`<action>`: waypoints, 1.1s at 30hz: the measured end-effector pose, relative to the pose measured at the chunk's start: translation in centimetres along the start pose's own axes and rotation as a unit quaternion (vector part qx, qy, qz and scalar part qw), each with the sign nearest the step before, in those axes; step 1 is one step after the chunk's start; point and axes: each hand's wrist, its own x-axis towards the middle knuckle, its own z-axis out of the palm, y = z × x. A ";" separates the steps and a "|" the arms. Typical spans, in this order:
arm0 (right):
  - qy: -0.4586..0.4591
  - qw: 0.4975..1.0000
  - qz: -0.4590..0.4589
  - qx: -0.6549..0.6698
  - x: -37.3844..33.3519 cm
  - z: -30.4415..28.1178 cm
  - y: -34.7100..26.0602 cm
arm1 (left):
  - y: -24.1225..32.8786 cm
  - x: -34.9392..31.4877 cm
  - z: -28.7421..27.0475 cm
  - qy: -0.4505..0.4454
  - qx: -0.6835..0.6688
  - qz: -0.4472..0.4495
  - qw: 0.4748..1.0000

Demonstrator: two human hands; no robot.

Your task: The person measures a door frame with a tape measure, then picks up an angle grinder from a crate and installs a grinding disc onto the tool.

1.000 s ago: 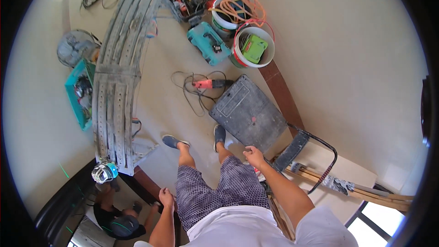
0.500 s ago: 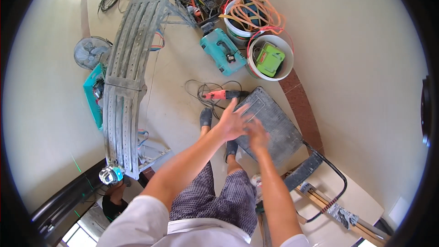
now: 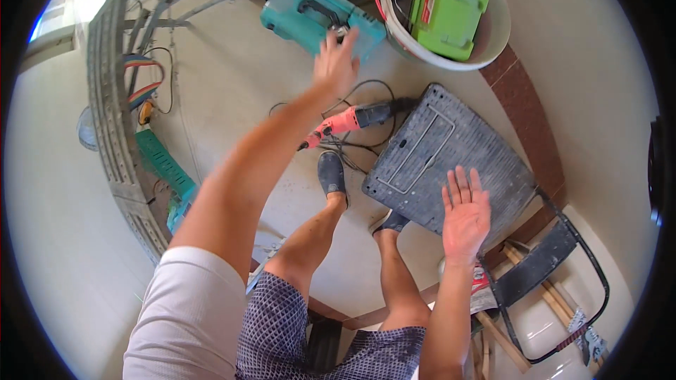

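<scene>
My left hand (image 3: 336, 62) is stretched toward the upper middle of the frame, fingers spread and gripping nothing, hovering over the near edge of the teal plastic tool case (image 3: 313, 20) that lies on the pale floor (image 3: 232, 91). My right hand (image 3: 465, 212) hangs at the centre right, palm flat and fingers open, just above the near corner of the dark grey ribbed plastic panel (image 3: 443, 162) that lies flat on the floor. Between the two hands lies the red and black corded power tool (image 3: 348, 121), its black cable (image 3: 338, 98) looping loosely toward the case and around my left shoe (image 3: 331, 172). To the upper right of the frame a white plastic bucket (image 3: 493, 35) holds a lime-green box (image 3: 447, 10); a long grey metal ladder frame (image 3: 113, 119) curves down the left side. As I judge it, the cable is the main hazard: a step forward could snag it and drag the tool. Leaning this far may also tip my balance, and the panel could slide underfoot, since my right shoe (image 3: 391, 222) sits at its edge.
</scene>
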 end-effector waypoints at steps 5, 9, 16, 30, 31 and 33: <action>0.080 0.967 0.090 -0.227 -4.5 -8.3 3.5 | -1.7 9.0 4.9 -0.023 0.085 -0.031 0.996; 0.062 0.910 0.140 -0.386 -8.5 -5.9 5.3 | -2.2 -0.3 4.4 0.061 -0.086 -0.139 0.985; -0.218 0.644 -0.084 -0.729 -19.7 8.4 1.2 | 16.3 -35.3 -13.5 -0.257 -0.631 -0.320 0.659; -0.590 0.441 -0.034 -0.675 -50.4 18.4 -7.5 | 34.5 -69.5 -36.9 0.083 -0.776 -0.334 0.528; -0.602 0.444 -0.055 -0.661 -51.1 18.0 -6.8 | 34.5 -71.5 -39.0 0.072 -0.752 -0.331 0.565; -0.649 0.364 -0.021 -0.667 -53.3 16.8 -5.5 | 34.6 -76.7 -40.7 0.067 -0.640 -0.345 0.683</action>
